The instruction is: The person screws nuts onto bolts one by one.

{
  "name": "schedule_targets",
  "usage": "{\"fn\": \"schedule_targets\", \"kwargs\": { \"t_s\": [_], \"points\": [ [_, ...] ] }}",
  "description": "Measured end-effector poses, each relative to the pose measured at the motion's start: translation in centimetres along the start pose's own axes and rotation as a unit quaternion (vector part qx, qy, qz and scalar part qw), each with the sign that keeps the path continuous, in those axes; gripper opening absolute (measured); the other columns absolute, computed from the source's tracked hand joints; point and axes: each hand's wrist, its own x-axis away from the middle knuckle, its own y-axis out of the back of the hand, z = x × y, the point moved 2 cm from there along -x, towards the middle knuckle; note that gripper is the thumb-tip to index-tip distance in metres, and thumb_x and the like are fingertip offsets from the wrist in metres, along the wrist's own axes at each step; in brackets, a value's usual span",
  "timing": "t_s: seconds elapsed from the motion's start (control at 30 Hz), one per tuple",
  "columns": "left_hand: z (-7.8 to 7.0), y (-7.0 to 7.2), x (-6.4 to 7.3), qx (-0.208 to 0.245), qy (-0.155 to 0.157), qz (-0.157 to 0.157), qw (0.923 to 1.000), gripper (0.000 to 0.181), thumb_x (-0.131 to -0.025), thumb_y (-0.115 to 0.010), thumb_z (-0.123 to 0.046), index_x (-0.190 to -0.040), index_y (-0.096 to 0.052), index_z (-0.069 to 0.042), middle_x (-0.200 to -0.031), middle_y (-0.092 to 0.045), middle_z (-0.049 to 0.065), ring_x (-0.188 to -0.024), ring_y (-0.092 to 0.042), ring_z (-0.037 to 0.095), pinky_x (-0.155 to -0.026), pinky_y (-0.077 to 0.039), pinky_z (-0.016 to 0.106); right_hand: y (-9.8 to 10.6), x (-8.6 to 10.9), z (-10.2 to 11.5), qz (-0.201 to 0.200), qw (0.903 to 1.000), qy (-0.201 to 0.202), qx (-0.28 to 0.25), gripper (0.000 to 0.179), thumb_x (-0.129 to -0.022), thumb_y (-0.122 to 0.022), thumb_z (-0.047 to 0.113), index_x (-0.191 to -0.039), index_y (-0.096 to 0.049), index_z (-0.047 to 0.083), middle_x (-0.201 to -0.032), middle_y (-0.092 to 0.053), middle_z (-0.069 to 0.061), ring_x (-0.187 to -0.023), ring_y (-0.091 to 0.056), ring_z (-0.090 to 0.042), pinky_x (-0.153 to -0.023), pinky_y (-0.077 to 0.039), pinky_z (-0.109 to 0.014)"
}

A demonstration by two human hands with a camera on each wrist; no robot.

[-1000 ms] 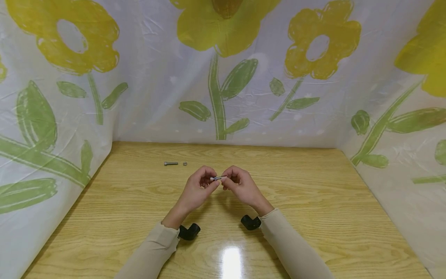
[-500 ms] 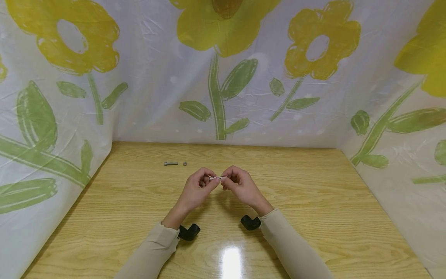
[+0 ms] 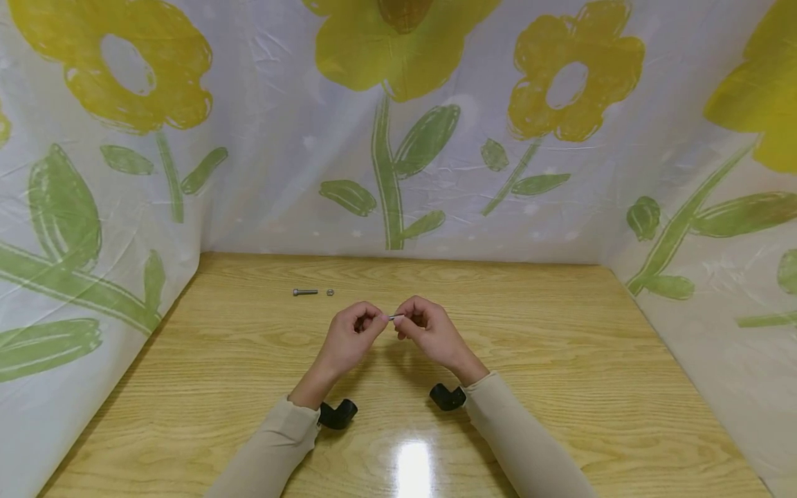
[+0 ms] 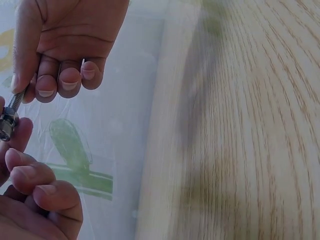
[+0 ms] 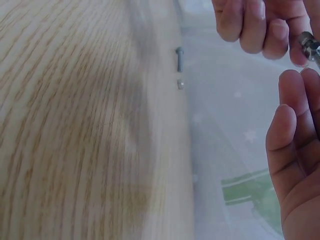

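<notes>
"Left hand (image 3: 351, 333) of mine has closed in over the bolt (image 4: 16, 102): a second ago its head showed in the head view, now my fingers cover it."

"Ok so where's the bolt exactly?"

"Up off the table (image 3: 560, 360), between my hands. Left thumb and fingertips grip the head end, where there's what looks like a nut (image 4: 10, 116) right by the head. Right hand (image 3: 431, 335) pinches the threaded end, other fingers loosely curled. Just a short bit of shank shows in between."

"Did the right one move?"

"Barely, if at all. Loose bolt (image 3: 305, 292) and loose nut (image 3: 331, 292) haven't budged either, both lying on the table beyond my left hand, a small gap between them."

"Anything hard to make out?"

"Yeah, right wrist view chops the shank off at its edge, and left wrist view cuts off most of my left thumb. Can't tell if the nut touches the head. Further out, black fittings (image 3: 338, 416) poke from my sleeves (image 3: 270, 446), with flowery curtain (image 3: 280, 138) behind the table."
</notes>
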Motion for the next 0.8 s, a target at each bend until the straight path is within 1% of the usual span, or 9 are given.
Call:
{"fn": "schedule_targets", "kwargs": {
  "t_s": [0.1,0.23,0.33,0.47,0.53,0.63,0.7,0.77,0.8],
  "points": [
    [0.11,0.00,-0.01,-0.002,0.012,0.003,0.9999,0.018,-0.095,-0.061,-0.031,-0.090,-0.066,-0.015,-0.066,-0.047,0.006,-0.055,-0.039,0.018,-0.052,-0.033,0.025,0.02,0.02,-0.01,0.002,1.0000,-0.002,-0.002,0.011,-0.099,-0.054,0.011,-0.099,-0.059,0.001,-0.088,-0.061,-0.016,-0.074,-0.061,-0.022,-0.062,-0.049,-0.040],
    [0.19,-0.05,-0.03,0.002,0.028,0.008,0.9996,0.014,-0.094,-0.064,-0.025,-0.100,-0.064,-0.012,-0.078,-0.054,0.006,-0.064,-0.045,0.021,-0.056,-0.038,0.025,0.04,0.00,-0.02,0.004,1.0000,0.001,-0.001,0.012,-0.099,-0.054,0.011,-0.099,-0.059,0.000,-0.089,-0.061,-0.022,-0.074,-0.061,-0.023,-0.061,-0.048,-0.036],
    [0.02,-0.13,-0.05,0.004,0.021,0.013,0.9997,0.018,-0.092,-0.066,-0.014,-0.108,-0.059,-0.007,-0.088,-0.056,0.009,-0.072,-0.049,0.027,-0.060,-0.041,0.027,0.07,-0.01,-0.03,0.003,1.0000,0.003,-0.002,0.012,-0.099,-0.054,0.011,-0.099,-0.059,0.000,-0.089,-0.061,-0.024,-0.074,-0.061,-0.026,-0.060,-0.047,-0.037],
    [-0.25,-0.18,-0.08,0.003,-0.001,0.013,0.9999,0.019,-0.090,-0.065,-0.003,-0.107,-0.057,-0.002,-0.090,-0.057,0.013,-0.075,-0.050,0.031,-0.063,-0.043,0.029,0.09,0.00,-0.07,0.001,1.0000,0.005,-0.006,0.012,-0.098,-0.054,0.010,-0.099,-0.059,-0.001,-0.089,-0.060,-0.024,-0.076,-0.060,-0.034,-0.060,-0.048,-0.039],
    [-0.29,-0.18,-0.08,0.002,0.000,0.011,0.9999,0.015,-0.091,-0.065,-0.004,-0.105,-0.058,-0.003,-0.089,-0.057,0.011,-0.075,-0.050,0.028,-0.063,-0.042,0.028,0.09,0.00,-0.06,0.001,1.0000,0.004,-0.006,0.012,-0.099,-0.054,0.010,-0.099,-0.059,-0.001,-0.090,-0.060,-0.025,-0.077,-0.060,-0.038,-0.060,-0.048,-0.040],
    [-0.10,-0.18,-0.10,-0.002,0.013,0.010,0.9999,0.010,-0.094,-0.063,-0.013,-0.100,-0.061,-0.006,-0.085,-0.057,0.006,-0.070,-0.048,0.022,-0.061,-0.041,0.027,0.07,0.02,-0.02,0.003,1.0000,0.002,-0.007,0.012,-0.099,-0.054,0.011,-0.099,-0.059,0.000,-0.090,-0.060,-0.024,-0.079,-0.059,-0.043,-0.061,-0.048,-0.042],
    [-0.02,-0.18,-0.09,-0.007,0.021,0.012,0.9997,0.011,-0.096,-0.061,-0.019,-0.097,-0.063,-0.009,-0.081,-0.055,0.003,-0.066,-0.046,0.018,-0.058,-0.040,0.026,0.06,0.03,0.01,0.002,1.0000,0.002,-0.007,0.012,-0.099,-0.054,0.011,-0.099,-0.059,0.000,-0.089,-0.060,-0.022,-0.079,-0.058,-0.045,-0.062,-0.048,-0.044],
    [-0.05,-0.18,-0.11,-0.013,0.022,0.015,0.9996,0.014,-0.098,-0.058,-0.021,-0.094,-0.065,-0.009,-0.076,-0.054,0.004,-0.062,-0.044,0.016,-0.057,-0.038,0.026,0.05,0.04,0.03,0.001,1.0000,0.003,-0.007,0.012,-0.099,-0.054,0.011,-0.099,-0.059,-0.001,-0.088,-0.060,-0.020,-0.079,-0.058,-0.045,-0.062,-0.048,-0.045],
    [-0.46,-0.15,-0.05,-0.015,0.020,0.018,0.9995,0.016,-0.098,-0.056,-0.021,-0.094,-0.065,-0.008,-0.075,-0.054,0.005,-0.061,-0.044,0.016,-0.056,-0.038,0.026,0.05,0.04,0.04,0.001,1.0000,0.003,-0.008,0.013,-0.099,-0.054,0.010,-0.099,-0.059,-0.001,-0.088,-0.060,-0.019,-0.080,-0.058,-0.046,-0.062,-0.048,-0.047]
  ]
}}
